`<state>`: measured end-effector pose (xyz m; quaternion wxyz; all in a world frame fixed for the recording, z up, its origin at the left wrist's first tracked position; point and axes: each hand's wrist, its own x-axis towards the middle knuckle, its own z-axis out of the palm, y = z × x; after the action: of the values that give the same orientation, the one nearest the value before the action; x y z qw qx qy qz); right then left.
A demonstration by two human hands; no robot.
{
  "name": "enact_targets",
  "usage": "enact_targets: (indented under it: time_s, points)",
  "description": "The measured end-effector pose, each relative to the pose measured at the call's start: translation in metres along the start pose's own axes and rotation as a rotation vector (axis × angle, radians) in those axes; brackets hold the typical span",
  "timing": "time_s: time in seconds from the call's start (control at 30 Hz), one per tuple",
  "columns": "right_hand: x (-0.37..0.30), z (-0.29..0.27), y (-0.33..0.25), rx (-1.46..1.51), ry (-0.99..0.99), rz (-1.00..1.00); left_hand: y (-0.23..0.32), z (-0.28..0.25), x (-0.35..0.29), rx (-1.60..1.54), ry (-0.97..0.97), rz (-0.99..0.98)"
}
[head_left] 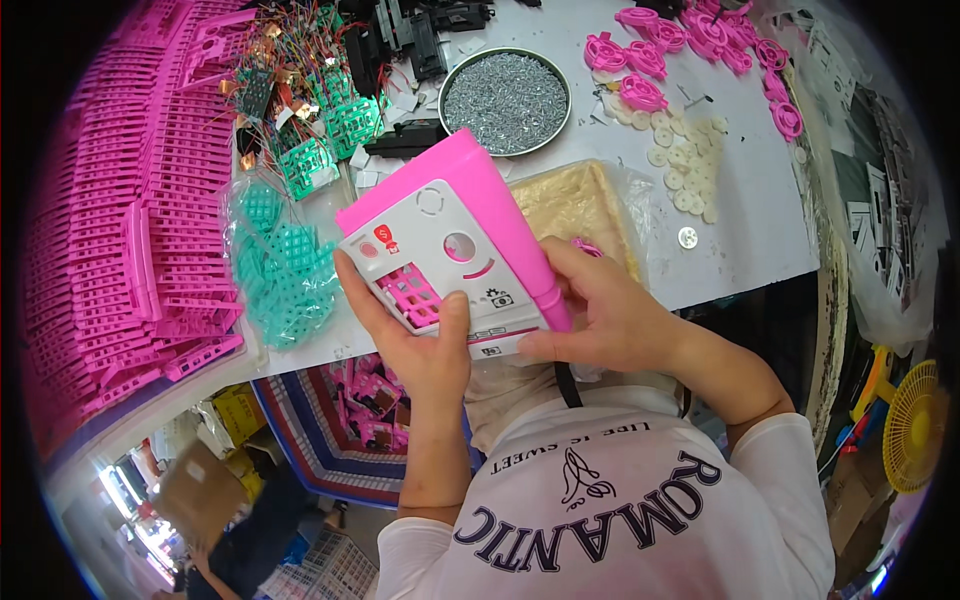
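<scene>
I hold a pink and white plastic toy housing (462,222) tilted above the near edge of the table, its white face upward. That face has a rectangular opening with a pink grid behind it and a round hole. My left hand (425,340) is closed on the left side, its thumb over the white face and its fingers along the edge. My right hand (610,310) grips the lower right corner, the thumb at the bottom edge. By my right fingers a small pink part (586,246) shows; whether they touch it I cannot tell.
Beyond the housing stand a round tray of screws (505,100) and a yellowish pad (585,205). Pink panels (150,200) are stacked left, near green circuit boards (350,120) and bagged teal keypads (285,265). White discs (685,160) and pink rings (640,60) lie right. A basket (300,430) sits below.
</scene>
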<state>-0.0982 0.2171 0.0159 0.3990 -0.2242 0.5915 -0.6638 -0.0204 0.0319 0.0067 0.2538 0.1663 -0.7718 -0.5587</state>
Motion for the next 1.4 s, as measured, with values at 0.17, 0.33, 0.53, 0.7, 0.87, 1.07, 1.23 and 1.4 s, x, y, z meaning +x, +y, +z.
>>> enact_targets:
  time_s: [0.17,0.33,0.53,0.7,0.87,1.07,1.23,1.4]
  points:
    - [-0.002,0.006,0.002,0.262,-0.037,0.042,-0.001,-0.005,0.0,-0.105,0.006,-0.02]
    - [-0.006,0.005,-0.001,0.112,-0.034,0.008,-0.002,-0.006,0.003,-0.125,0.028,-0.018]
    - [0.0,0.004,-0.008,0.193,-0.142,-0.057,-0.011,-0.011,0.001,-0.149,0.007,-0.075]
    - [0.0,0.013,-0.001,-0.006,-0.044,-0.2,-0.02,-0.011,0.001,-0.232,-0.028,-0.112]
    - [-0.002,0.019,-0.003,-0.152,0.011,-0.289,-0.011,-0.017,-0.006,-0.065,-0.156,-0.099]
    - [-0.004,0.023,0.01,-0.14,0.031,-0.305,-0.009,-0.029,-0.009,0.414,-0.168,0.148]
    - [-0.004,0.022,0.017,0.078,-0.016,-0.299,-0.007,-0.017,-0.007,0.262,-0.02,0.09]
    - [-0.008,0.009,0.008,0.143,0.048,-0.209,-0.02,-0.034,0.019,-0.647,-0.015,-0.309]
